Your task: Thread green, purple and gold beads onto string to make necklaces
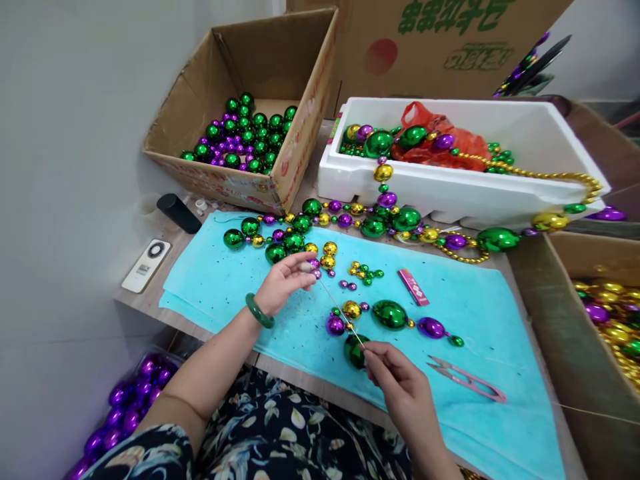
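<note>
My right hand (400,380) is closed, pinching one end of a long thin needle (341,311) that slants up toward my left hand. My left hand (286,283), a green bangle on its wrist, has its fingertips together by small purple beads (316,273). Something pale shows between those fingers; I cannot make out what it is. A large green bead (355,351) lies just beyond my right fingertips, partly behind the needle. Near it rest a purple bead (335,325), a gold bead (352,309) and a strung row with a big green oval bead (390,315).
Pink thread snips (470,380) and a small pink packet (414,287) lie on the blue cloth (210,293). Behind stand a cardboard box (280,180) of beads and a white foam box (460,190). Bead garland (405,219) runs across the back. A white remote (147,265) sits left.
</note>
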Motion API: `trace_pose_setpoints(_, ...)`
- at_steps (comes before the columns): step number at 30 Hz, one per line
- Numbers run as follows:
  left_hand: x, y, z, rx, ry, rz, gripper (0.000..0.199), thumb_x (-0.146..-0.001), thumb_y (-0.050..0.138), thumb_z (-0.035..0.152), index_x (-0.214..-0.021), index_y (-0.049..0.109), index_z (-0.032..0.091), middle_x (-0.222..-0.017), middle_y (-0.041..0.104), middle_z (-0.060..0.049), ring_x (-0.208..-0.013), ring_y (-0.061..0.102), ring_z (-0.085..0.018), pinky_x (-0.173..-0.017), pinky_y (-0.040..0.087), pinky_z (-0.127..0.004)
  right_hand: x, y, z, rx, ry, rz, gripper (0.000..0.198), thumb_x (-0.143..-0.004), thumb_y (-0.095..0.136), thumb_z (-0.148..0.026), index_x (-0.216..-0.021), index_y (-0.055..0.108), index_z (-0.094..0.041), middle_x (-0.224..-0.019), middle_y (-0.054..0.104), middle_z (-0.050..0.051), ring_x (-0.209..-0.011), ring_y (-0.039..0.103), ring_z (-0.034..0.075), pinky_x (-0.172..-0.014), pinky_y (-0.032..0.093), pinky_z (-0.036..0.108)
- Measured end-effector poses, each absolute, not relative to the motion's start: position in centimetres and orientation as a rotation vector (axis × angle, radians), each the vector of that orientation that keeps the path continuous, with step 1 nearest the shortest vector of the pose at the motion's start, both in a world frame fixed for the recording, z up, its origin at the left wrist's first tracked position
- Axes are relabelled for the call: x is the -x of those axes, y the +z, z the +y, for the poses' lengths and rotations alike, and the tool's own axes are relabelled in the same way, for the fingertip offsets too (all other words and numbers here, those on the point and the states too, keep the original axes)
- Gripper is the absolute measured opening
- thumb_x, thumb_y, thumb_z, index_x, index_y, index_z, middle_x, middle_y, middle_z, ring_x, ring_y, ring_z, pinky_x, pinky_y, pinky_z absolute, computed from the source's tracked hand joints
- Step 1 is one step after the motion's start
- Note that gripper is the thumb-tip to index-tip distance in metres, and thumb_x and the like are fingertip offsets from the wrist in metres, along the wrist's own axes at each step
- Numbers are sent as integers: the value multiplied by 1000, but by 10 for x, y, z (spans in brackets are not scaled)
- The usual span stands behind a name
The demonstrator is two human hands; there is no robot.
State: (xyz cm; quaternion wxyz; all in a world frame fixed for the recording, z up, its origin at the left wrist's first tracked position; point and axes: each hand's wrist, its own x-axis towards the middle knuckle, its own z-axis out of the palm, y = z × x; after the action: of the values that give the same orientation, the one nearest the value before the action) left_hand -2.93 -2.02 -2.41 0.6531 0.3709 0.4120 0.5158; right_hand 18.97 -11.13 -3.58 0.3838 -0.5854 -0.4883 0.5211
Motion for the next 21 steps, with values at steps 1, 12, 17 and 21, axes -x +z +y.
trace_pose_setpoints(1, 30, -22, -22, -900, 1136, 929, 50, -66, 76, 24, -114, 62, 19, -84, 66, -2, -71, 60, -11, -60, 46, -22, -187, -36, -110, 1486, 1339, -1233, 31, -75, 65, -48, -77, 68, -17, -55, 53, 1, -51, 47, 13, -46, 40, 24)
trace_pose_setpoints(12, 109, -29, -24, -1506, 1179, 1754, 14, -81, 60, 23, -88, 70, 16, -88, 66, -5, -77, 58, -13, -73, 47, -28, -196, -39, -109, 1412, 1362, -974, 29, -73, 71, -44, -74, 60, -18, -56, 54, 1, -50, 47, 10, -43, 36, 20)
trace_pose_setpoints(17, 114, -42, -33, -1708, 1025, 1897, 13, -83, 58, 19, -87, 69, 17, -87, 65, -5, -78, 59, -15, -77, 47, -30, -198, -40, -107, 1409, 1324, -951, 23, -74, 71, -39, -76, 62, -18, -58, 54, 0, -50, 46, 9, -43, 35, 20)
trace_pose_setpoints(21, 94, -41, -31, -1880, 946, 1857, 14, -86, 54, 20, -90, 67, 17, -90, 66, -6, -85, 60, -16, -81, 47, -31, -197, -38, -106, 1406, 1320, -939, 21, -76, 70, -37, -78, 62, -19, -58, 54, 0, -50, 46, 9, -44, 35, 19)
